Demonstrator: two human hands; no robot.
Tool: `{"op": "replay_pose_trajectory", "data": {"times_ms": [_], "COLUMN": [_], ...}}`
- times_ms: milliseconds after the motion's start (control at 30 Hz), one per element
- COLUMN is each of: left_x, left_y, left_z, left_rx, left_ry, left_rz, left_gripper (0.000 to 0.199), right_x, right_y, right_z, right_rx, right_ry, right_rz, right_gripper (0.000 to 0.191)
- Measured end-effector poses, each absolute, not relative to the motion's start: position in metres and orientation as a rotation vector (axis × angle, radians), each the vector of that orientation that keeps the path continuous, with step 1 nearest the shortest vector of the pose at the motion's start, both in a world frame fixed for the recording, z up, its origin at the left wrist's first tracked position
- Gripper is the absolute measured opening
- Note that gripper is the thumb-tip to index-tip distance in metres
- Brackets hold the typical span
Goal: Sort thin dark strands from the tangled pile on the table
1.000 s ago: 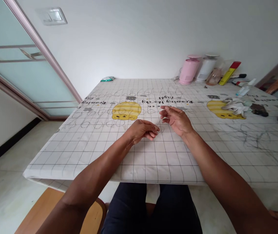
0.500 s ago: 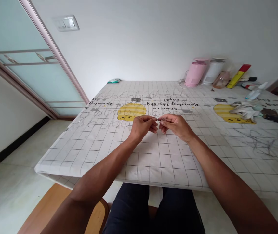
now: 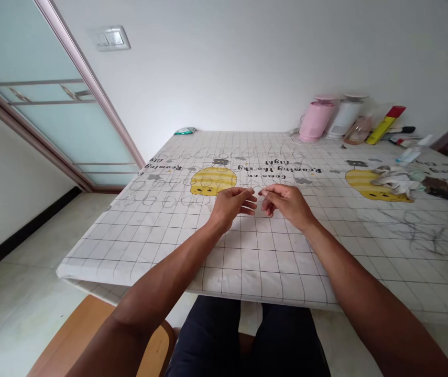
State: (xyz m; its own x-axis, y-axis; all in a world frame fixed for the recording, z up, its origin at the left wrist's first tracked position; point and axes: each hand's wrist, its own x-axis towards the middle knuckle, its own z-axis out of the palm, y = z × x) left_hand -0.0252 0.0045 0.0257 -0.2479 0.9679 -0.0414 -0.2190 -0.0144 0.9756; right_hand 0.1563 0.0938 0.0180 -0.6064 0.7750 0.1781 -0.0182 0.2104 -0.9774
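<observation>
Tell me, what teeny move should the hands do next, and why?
Maybe ease the right hand slightly toward the left hand: their thumbs and pointing fingers face each other across a small gap, above the checked tablecloth. Anything pinched there is too small to make out, so that's only my guess.

We face a plain white wall [image 3: 216, 68] bearing a white double switch plate [image 3: 111, 38]. To our left stands a pale-green frosted-glass door [image 3: 62, 125] in a pinkish metal frame, beside a black skirting strip [image 3: 31, 225]. Below us lie a pale, glossy floor [image 3: 23, 293] and a light-brown wooden seat [image 3: 78, 335]. Soft light reaches us.
</observation>
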Motion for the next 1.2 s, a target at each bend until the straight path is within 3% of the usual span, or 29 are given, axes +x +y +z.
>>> {"op": "replay_pose_trajectory", "data": {"times_ms": [133,300,433,533,700,1200], "left_x": [-0.026,-0.014,0.016,0.034,0.039,0.032], "left_y": [0.005,-0.005,-0.017,-0.02,-0.021,-0.029], "left_z": [0.029,0.017,-0.008,-0.025,-0.03,-0.012], "left_rx": [0.926,1.508,2.386,2.675,2.786,2.658], "left_ry": [1.394,1.529,1.206,1.108,1.081,1.009], "left_rz": [1.579,1.723,1.337,1.089,0.933,0.983], "left_gripper": [0.055,0.053,0.054,0.053,0.05,0.049], "right_x": [0.155,0.155,0.154,0.146,0.125,0.055], "right_y": [0.096,0.1,0.099,0.095,0.087,0.092], "right_z": [0.018,0.017,0.013,0.011,0.012,0.026], "right_rx": [-0.796,-0.889,-0.987,-1.142,-1.33,-1.612], "right_ry": [-1.728,-1.699,-1.743,-1.752,-1.852,-1.739], "right_rz": [1.472,1.474,1.465,1.506,1.552,1.724], "right_gripper": [0.034,0.025,0.014,0.015,0.021,0.009]}}
